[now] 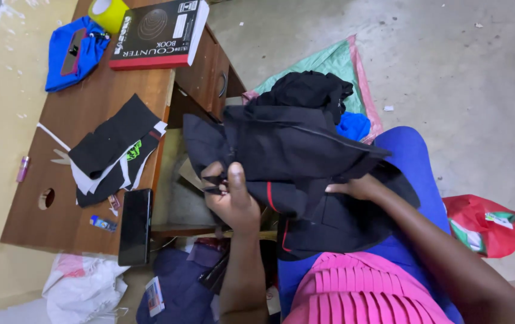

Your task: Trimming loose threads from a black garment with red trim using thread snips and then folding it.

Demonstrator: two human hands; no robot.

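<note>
A black fabric piece (296,147) with thin red piping is spread over my lap, above my blue clothing. My left hand (228,195) pinches its left edge, thumb on top. My right hand (356,188) is partly tucked under the cloth's right side, gripping it. A heap of more black cloth (308,89) lies just beyond, on a green and pink sack (335,60) on the floor.
A brown wooden desk (83,120) stands on the left with cut black and white fabric pieces (113,150), a dark phone (135,225), a thick black book (161,33), blue cloth (71,54) and a yellow tape roll (107,12). A red bag (485,225) lies at right.
</note>
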